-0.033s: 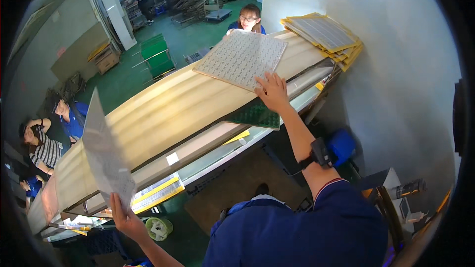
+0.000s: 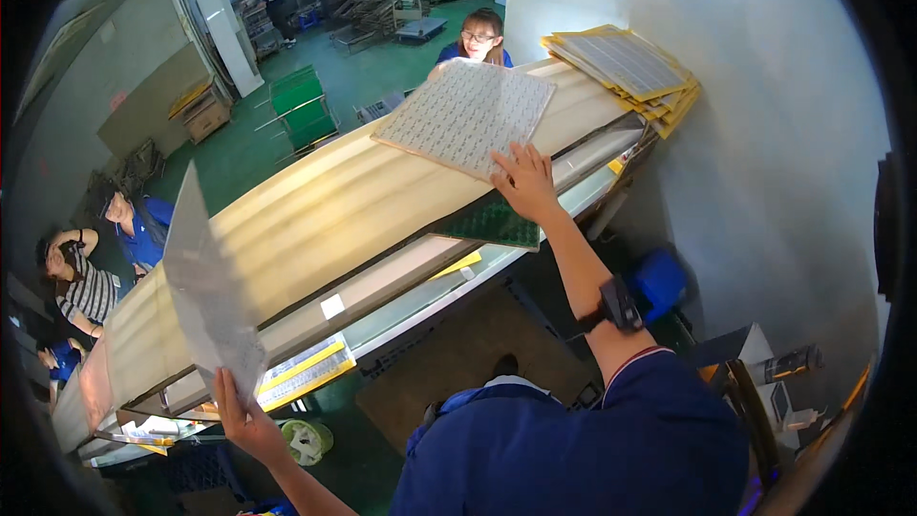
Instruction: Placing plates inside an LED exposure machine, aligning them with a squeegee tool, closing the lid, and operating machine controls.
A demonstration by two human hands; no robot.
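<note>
Grey and thin, the held panel (image 2: 212, 287) is kept steeply upright over the near-left part of the cream tabletop (image 2: 320, 215), its lower end gripped by the left hand (image 2: 246, 425). Since no other support can be seen, it could be tipped or flexed if that grip is loosened. By the open right hand (image 2: 525, 182), fingers spread, the near corner of the patterned panel (image 2: 468, 115) is partly covered; how firmly it is pressed cannot be told. If it is pushed from that corner alone, it could be skewed toward the co-worker (image 2: 480, 41) at the far edge. Just below, the green panel (image 2: 492, 222) is left jutting over the near edge, where it could be caught by the right forearm (image 2: 578, 272) and dislodged. Room for sliding is offered by the long stretch between the two grey panels; to the right, movement is limited by the yellow-edged stack (image 2: 626, 62) and the pale wall (image 2: 735, 86).
</note>
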